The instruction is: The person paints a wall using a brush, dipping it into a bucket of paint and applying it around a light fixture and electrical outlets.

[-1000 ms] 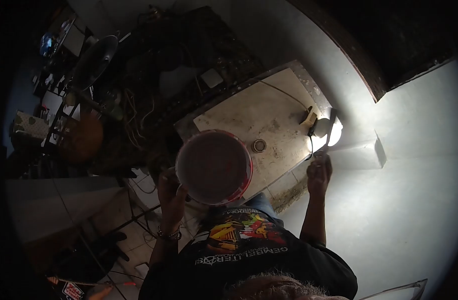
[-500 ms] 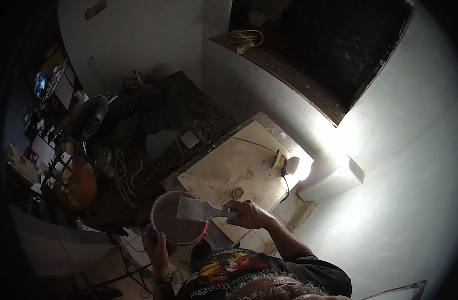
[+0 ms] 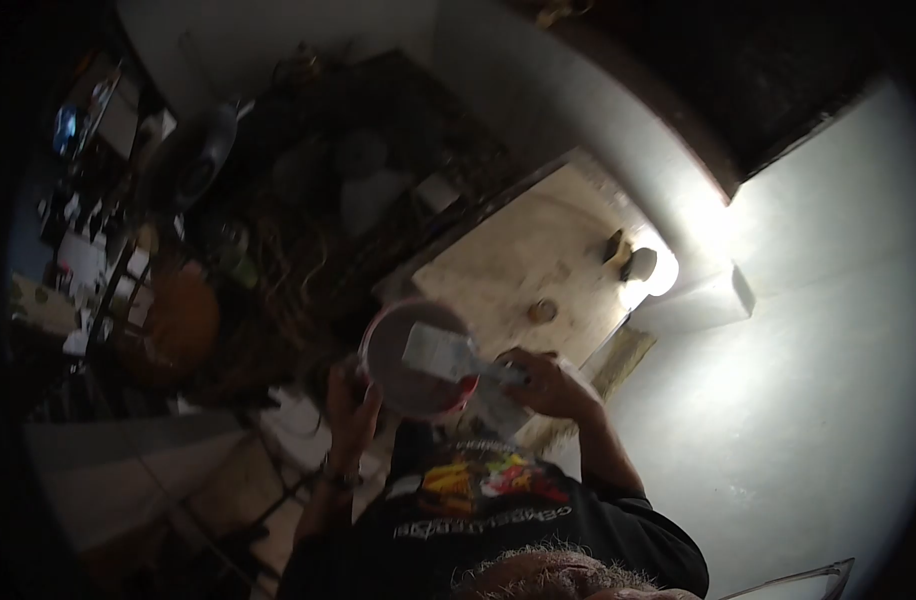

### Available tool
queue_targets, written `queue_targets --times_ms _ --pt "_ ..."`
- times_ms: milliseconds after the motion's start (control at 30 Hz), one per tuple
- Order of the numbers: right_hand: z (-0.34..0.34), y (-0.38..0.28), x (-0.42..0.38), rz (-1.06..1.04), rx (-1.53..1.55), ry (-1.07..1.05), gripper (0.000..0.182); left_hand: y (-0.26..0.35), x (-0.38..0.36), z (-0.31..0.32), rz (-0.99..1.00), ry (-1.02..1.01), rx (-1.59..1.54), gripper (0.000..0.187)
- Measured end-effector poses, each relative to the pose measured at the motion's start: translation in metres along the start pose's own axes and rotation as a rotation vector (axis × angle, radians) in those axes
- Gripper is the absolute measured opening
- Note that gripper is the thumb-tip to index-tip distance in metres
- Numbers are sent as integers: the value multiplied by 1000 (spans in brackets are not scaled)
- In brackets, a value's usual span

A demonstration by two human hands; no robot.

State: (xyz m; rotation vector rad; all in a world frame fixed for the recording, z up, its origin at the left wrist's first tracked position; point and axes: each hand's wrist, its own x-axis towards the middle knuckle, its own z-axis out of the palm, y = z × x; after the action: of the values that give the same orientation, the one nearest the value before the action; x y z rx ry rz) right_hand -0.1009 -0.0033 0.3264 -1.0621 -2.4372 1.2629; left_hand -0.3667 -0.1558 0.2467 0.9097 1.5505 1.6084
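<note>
My left hand (image 3: pixel 354 410) grips the rim of a round bucket (image 3: pixel 393 372) at its left side, thumb toward the outside. In my right hand (image 3: pixel 546 382) is the handle of a wide flat brush (image 3: pixel 438 352), whose pale head lies over the bucket's opening. The bucket's inside looks greyish, and its rim shows red at the lower right. Motion blurs both hands a little.
Beyond the bucket is a pale board (image 3: pixel 518 240) with a small round object (image 3: pixel 543 311) and a glowing lamp (image 3: pixel 658 270). Dark clutter and a pan (image 3: pixel 203 160) lie at the left. A pale wall (image 3: pixel 818 330) stands at the right.
The view has shifted, and the bucket, brush and both hands now appear higher and further right in it. My hands keep their holds, with the brush still over the bucket.
</note>
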Motion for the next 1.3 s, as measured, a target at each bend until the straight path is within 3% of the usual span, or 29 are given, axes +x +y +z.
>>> queue_targets --times_ms 267,567,667,767,833,900,967,1033,1100,1167,1233,1300 --pt "50 -30 22 74 -164 -24 30 -13 29 -45 -103 -138 119 34" --pt "60 -24 12 87 50 36 32 -18 36 -40 -60 -215 240 38" --pt "51 10 -18 128 181 320 30 -33 37 -46 -12 -254 239 40" --pt "81 98 -55 306 556 685 26 -24 40 -38 -38 -234 245 38" --pt "106 159 -92 533 363 839 20 -17 43 -28 -55 -196 282 35" --pt "152 234 -141 769 284 753 23 -13 46 -23 -61 -173 338 34" --pt "211 288 -194 941 16 650 30 -11 48 -12 -51 -159 312 32" --pt "283 333 -246 1063 120 623 36 -11 52 0 -42 -141 287 31" --pt "334 333 -287 1326 145 492 39 -12 57 10 -39 -158 320 33" --pt "380 331 -325 1366 128 334 43 -14 61 21 -41 -158 321 34" --pt "387 318 -342 1385 362 162 42 -17 63 34 -47 -148 289 36" --pt "409 326 -346 1378 393 227 37 -17 64 45 -102 -160 259 36"
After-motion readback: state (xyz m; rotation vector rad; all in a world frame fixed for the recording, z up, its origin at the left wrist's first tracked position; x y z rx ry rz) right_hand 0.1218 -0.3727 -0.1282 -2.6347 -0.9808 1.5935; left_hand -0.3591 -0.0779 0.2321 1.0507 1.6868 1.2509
